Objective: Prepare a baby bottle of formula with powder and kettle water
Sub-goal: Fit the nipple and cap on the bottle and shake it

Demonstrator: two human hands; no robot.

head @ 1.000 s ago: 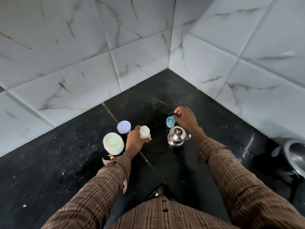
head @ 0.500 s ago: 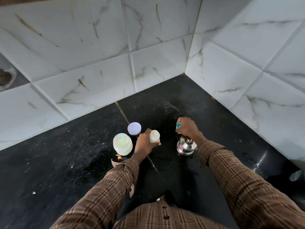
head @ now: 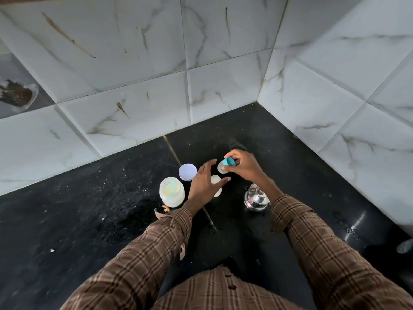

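Observation:
A small milky baby bottle [head: 216,193] stands on the black counter [head: 89,220]. My left hand [head: 201,184] hovers over it with fingers spread, the thumb crossing in front of it. My right hand [head: 245,168] holds the teal bottle collar with its clear cap [head: 228,163] tilted, just above and behind the bottle. The small steel kettle [head: 256,199] stands to the right, under my right wrist. The open powder jar [head: 172,192], with a scoop inside, stands to the left, and its pale round lid [head: 187,172] lies behind it.
White marble-look tiled walls [head: 223,97] meet in a corner behind the objects. Crumbs and spilled powder dot the counter at the left. A dark rounded object with a metal rim [head: 404,246] sits at the far right edge.
My right hand lifted the teal collar and cap off the counter and brought it left toward the bottle. My left hand loosened from the bottle and spread its fingers. The view tilted up.

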